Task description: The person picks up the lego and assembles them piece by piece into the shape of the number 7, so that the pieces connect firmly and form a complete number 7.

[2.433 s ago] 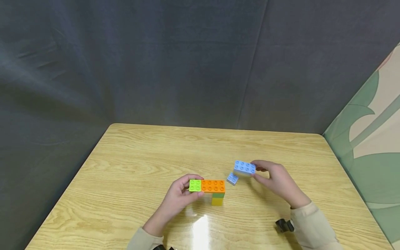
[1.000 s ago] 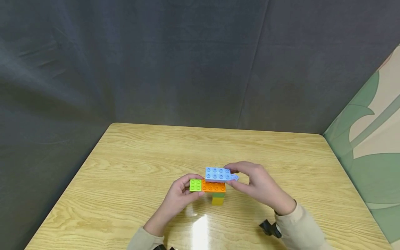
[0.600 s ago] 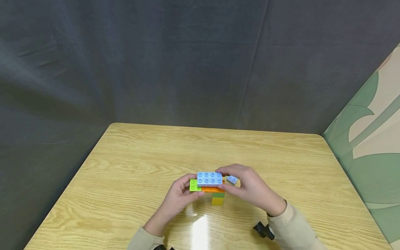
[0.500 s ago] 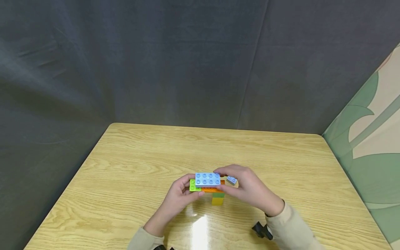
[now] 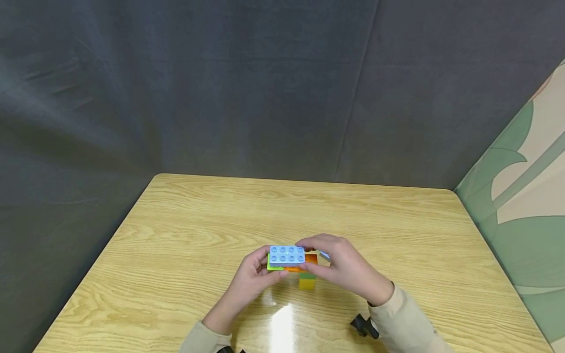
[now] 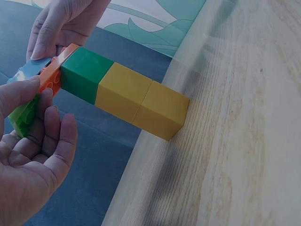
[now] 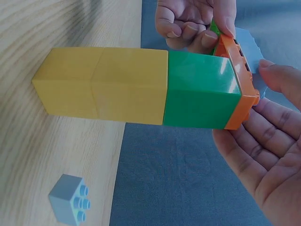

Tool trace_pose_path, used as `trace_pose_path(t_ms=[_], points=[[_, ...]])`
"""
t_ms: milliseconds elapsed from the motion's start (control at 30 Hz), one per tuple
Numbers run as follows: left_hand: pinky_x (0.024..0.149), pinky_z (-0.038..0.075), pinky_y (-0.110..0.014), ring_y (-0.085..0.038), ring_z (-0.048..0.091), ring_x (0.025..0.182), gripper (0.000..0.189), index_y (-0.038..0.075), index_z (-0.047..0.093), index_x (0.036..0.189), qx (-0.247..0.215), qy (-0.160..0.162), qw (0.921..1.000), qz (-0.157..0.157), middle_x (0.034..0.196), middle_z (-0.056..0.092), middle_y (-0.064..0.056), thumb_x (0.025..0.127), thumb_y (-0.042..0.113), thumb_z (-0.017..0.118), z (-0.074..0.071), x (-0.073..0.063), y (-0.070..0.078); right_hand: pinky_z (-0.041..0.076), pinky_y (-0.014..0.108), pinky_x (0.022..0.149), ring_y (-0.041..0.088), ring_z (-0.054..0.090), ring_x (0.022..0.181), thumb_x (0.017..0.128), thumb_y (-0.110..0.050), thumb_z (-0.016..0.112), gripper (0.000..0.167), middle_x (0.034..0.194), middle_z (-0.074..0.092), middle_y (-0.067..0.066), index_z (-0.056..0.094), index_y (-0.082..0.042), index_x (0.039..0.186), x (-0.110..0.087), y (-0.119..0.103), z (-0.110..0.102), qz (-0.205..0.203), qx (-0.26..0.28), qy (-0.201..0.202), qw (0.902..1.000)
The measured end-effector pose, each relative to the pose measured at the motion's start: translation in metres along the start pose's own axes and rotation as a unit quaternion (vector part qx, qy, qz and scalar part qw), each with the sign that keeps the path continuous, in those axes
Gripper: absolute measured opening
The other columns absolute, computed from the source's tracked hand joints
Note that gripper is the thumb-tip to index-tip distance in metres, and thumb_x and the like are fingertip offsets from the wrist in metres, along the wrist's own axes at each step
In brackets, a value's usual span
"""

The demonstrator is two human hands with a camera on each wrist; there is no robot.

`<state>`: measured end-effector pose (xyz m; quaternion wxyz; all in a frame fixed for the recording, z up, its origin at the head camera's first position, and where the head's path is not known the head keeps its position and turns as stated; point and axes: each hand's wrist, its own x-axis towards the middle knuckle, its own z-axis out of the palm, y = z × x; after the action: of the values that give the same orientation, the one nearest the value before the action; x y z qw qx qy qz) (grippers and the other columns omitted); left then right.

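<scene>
Bricks everywhere in the middle of this table (image 5: 198, 215), so here's the count: two yellow blocks (image 6: 124, 92), one on the other at the foot of the column, one green block (image 6: 87, 74) above them, one orange brick (image 5: 312, 260) on top of that, and one lime brick (image 5: 275, 268) beside the orange, jutting out to the left. Two blue pieces as well: one long blue brick (image 5: 287, 256) showing eight studs, and one small blue brick (image 7: 68, 200) with four.

Two hands at work! The left hand (image 5: 251, 274) has thumb and fingers closed in narrow around the lime end. The right hand (image 5: 344, 264) pinches the right end of the long blue brick between thumb and fingers, over the lime and orange pieces. Is it seated on their studs? I can't tell from here.

And look at the change! At the start of this run the long blue brick was off to the right of the column, above the small one; now it has come right across. Even half a second ago two columns of lime studs were partly in sight; now only a thin lime edge shows, with more of the orange uncovered at the right. The left hand has hardly moved, while the right has slid leftward and partly hides the small blue brick in the head view.
</scene>
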<state>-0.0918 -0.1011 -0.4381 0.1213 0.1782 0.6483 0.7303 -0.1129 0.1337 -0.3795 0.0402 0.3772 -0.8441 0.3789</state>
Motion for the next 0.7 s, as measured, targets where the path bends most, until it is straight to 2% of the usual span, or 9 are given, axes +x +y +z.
trace_pose_path(t_ms=[167, 400, 700], points=[[0.083, 0.055, -0.041, -0.022, 0.068, 0.099, 0.045, -0.010, 0.051, 0.127, 0.003, 0.003, 1.0000, 0.000, 0.121, 0.063, -0.023, 0.087, -0.001, 0.069, 0.0011, 0.0008, -0.0004, 0.055, 0.034, 0.077, 0.008, 0.062, 0.092, 0.085, -0.015, 0.077, 0.032, 0.108, 0.069, -0.003, 0.069, -0.010, 0.116, 0.0004, -0.0001, 0.0009, -0.003, 0.003, 0.000, 1.0000], [0.083, 0.056, -0.034, -0.023, 0.067, 0.102, 0.042, -0.010, 0.051, 0.126, -0.002, -0.006, 0.9999, 0.013, 0.120, 0.063, -0.023, 0.088, -0.001, 0.068, 0.0010, 0.0016, -0.0022, 0.054, 0.026, 0.073, 0.007, 0.062, 0.091, 0.086, -0.014, 0.076, 0.031, 0.107, 0.069, -0.001, 0.068, -0.010, 0.115, 0.0017, -0.0011, 0.0029, -0.014, -0.004, -0.007, 0.9999], [0.087, 0.054, -0.032, -0.024, 0.066, 0.107, 0.042, -0.010, 0.050, 0.127, -0.016, -0.015, 0.9996, 0.018, 0.122, 0.062, -0.024, 0.089, -0.001, 0.067, -0.0002, 0.0017, -0.0031, 0.053, 0.026, 0.072, 0.007, 0.060, 0.086, 0.085, -0.012, 0.077, 0.030, 0.104, 0.069, -0.003, 0.069, -0.010, 0.114, 0.0022, -0.0048, 0.0023, -0.015, -0.014, -0.017, 0.9997]])
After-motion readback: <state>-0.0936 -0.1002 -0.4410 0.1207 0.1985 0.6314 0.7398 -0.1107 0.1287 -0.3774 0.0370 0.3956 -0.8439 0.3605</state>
